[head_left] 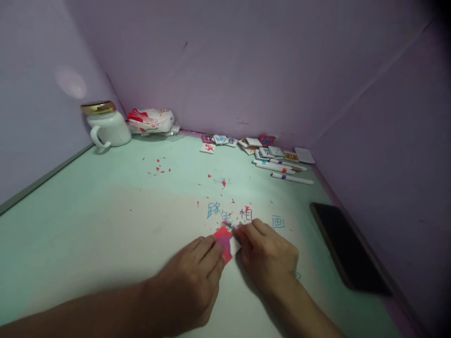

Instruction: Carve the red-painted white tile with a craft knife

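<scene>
Both hands rest low on the pale green bench [88,225]. The left hand [190,277] has its fingers [211,249] bent and closed on the near-left edge of a small red piece [224,240], which lies flat on the bench. The right hand [268,256] comes from the other side; its fingers [246,231] are pinched together at the far-right edge of the same piece, and a thin light tool tip [229,225] shows just beyond them. What exactly it is, I cannot tell.

Just beyond the fingers, blue written characters [229,213] are on the bench, with small red scraps [158,166] spread further away. Far beyond the fingers, near the wall, lie a group of small tiles [253,146] and several marker pens [282,170]. A dark phone [347,244] lies to the right of the right hand, well apart. Far to the left stand a white mug [105,126] with a gold lid and a crumpled packet [151,119]. Nothing lies between the hands and the piece.
</scene>
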